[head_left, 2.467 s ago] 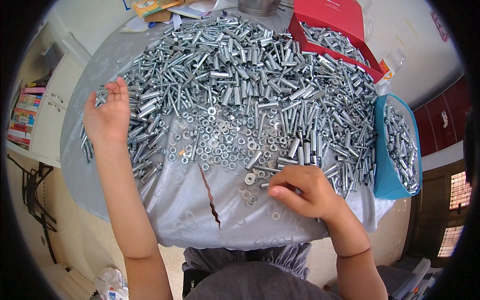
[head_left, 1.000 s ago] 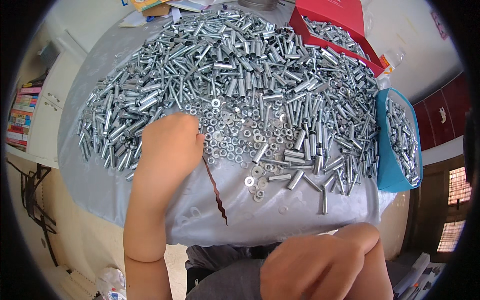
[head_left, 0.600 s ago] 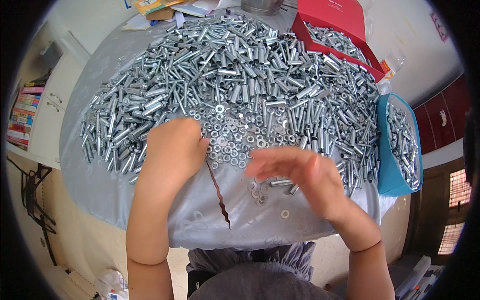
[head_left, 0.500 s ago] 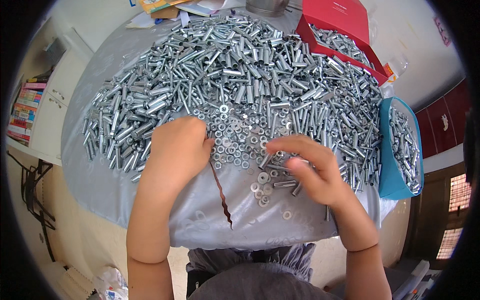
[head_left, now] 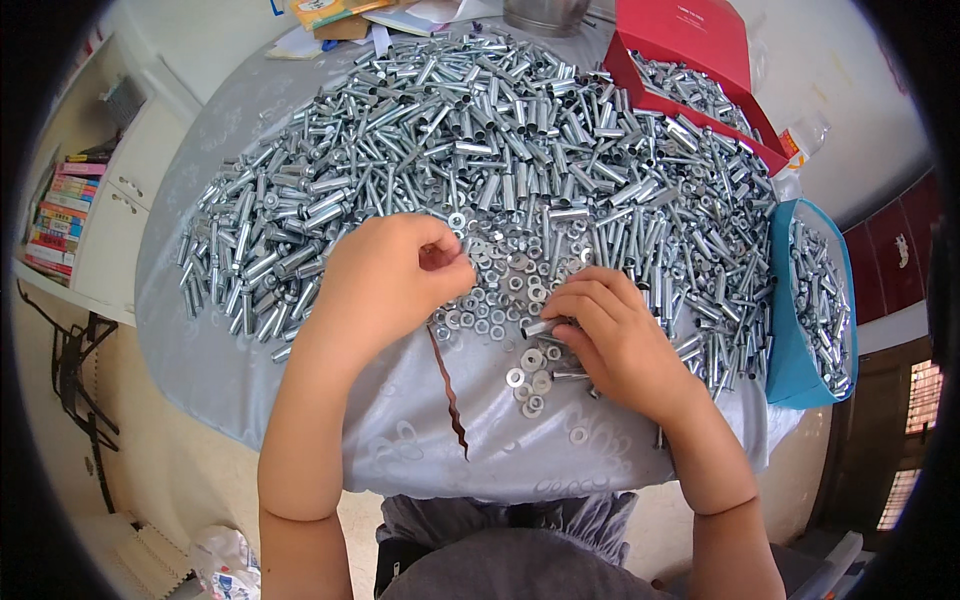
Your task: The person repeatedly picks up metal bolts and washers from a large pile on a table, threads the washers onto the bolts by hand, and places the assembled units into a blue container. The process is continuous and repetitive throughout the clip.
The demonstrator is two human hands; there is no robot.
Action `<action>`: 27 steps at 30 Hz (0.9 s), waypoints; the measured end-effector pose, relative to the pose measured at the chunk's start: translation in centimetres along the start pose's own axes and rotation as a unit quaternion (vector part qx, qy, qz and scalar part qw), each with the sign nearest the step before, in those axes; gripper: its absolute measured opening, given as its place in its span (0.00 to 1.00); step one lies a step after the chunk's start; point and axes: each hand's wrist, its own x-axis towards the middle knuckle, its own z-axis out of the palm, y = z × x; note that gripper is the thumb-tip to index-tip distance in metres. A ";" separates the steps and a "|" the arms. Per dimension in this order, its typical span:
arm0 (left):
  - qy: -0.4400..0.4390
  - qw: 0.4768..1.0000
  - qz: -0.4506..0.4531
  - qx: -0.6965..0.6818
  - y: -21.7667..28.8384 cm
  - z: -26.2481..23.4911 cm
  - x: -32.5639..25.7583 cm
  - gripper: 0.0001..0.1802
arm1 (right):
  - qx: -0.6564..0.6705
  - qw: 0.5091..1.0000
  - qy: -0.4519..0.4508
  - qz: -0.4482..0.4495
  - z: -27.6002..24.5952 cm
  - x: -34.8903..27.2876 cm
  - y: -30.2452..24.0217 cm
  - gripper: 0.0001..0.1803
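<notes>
White wall (head_left: 830,60), floor (head_left: 205,475) (beige).

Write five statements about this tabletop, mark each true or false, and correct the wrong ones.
1. The red box stands open with metal parts in it. True.
2. The left hand is inside the blue bin. False: it is near nuts and washers; the bin stands off to the right.
3. The right hand is at a metal sleeve. True.
4. No washers lie loose on the grey tablecloth. False: several lie just left of the right hand.
5. A jagged brown slit shows in the cloth. True.
</notes>
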 end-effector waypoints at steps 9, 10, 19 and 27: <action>-0.076 0.881 0.038 -0.465 0.7 1.9 0.4 0.05 | 0.323 0.927 0.119 0.147 -0.4 -0.3 -1.1 0.13; -0.094 0.861 0.027 -0.498 0.9 2.0 0.4 0.06 | 0.395 0.893 0.138 0.168 -0.2 -0.3 -1.1 0.15; -0.043 0.943 0.170 -0.283 1.8 3.0 -0.9 0.04 | 0.314 0.934 0.091 0.143 -0.7 -0.6 -0.9 0.24; -0.058 0.950 0.202 -0.230 2.2 2.8 -0.8 0.03 | 0.320 0.932 0.123 0.121 -0.4 -0.8 -0.8 0.23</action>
